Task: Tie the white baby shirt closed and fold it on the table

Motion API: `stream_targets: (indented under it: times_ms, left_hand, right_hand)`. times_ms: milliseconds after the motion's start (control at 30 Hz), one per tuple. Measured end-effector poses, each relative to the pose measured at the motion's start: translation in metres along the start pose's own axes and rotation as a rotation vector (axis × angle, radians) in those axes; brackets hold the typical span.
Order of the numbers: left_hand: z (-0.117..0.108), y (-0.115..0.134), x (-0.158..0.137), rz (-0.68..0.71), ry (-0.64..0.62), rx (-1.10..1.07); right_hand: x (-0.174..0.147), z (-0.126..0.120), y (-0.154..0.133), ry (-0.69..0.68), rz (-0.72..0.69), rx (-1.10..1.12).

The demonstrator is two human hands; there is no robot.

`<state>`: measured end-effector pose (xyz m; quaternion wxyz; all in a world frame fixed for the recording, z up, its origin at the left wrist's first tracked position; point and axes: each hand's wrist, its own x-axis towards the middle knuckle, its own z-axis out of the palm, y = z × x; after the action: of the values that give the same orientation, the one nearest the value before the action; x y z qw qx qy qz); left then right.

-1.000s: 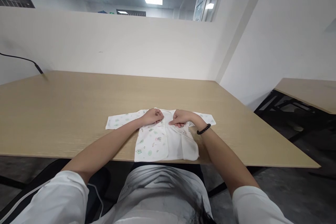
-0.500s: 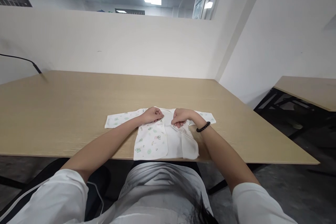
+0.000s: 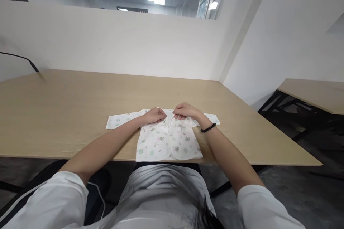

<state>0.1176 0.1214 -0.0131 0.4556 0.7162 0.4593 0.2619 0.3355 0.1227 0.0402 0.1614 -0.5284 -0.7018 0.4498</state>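
A small white baby shirt (image 3: 157, 145) with a print of little green and brown figures lies spread at the table's front edge, its sleeves stretched out to both sides. Its two front panels meet near the middle, rounded at the lower corners. My left hand (image 3: 155, 115) pinches the upper edge of the left panel close to the neckline. Opposite it, my right hand (image 3: 185, 111), with a black bead bracelet (image 3: 208, 127) on the wrist, pinches the upper edge of the right panel. Parts of the shoulders are hidden under my hands.
The wooden table (image 3: 80, 103) reaches back to a white wall (image 3: 129, 46) with a window above. A black cable (image 3: 33, 66) stands at the far left edge. Another table (image 3: 314, 93) with black legs is at the right.
My right hand has moved up and slightly left, bringing the folded-back right panel over so its printed side now shows. My left hand stays at the left panel's edge.
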Motion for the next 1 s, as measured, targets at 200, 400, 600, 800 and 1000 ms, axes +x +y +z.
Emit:
stream_targets:
  times_ms: [200,400,600,800,1000]
  left_hand:
    - [0.0,0.001,-0.002,0.005,-0.005,-0.027]
    - [0.001,-0.003,-0.001,0.014,-0.016,-0.051]
    - [0.0,-0.007,0.0,0.016,0.003,-0.1]
    - [0.003,-0.01,0.002,0.03,0.032,-0.147]
    - [0.007,-0.012,0.003,0.062,0.088,-0.148]
  right_hand:
    - [0.007,0.02,0.002,0.092,-0.076,0.037]
    - [0.013,0.033,0.008,0.133,-0.098,0.086]
    - [0.01,0.032,0.013,0.122,-0.139,0.143]
    - [0.015,0.037,0.02,0.161,-0.171,0.173]
    - [0.02,0.045,0.023,0.196,-0.229,0.138]
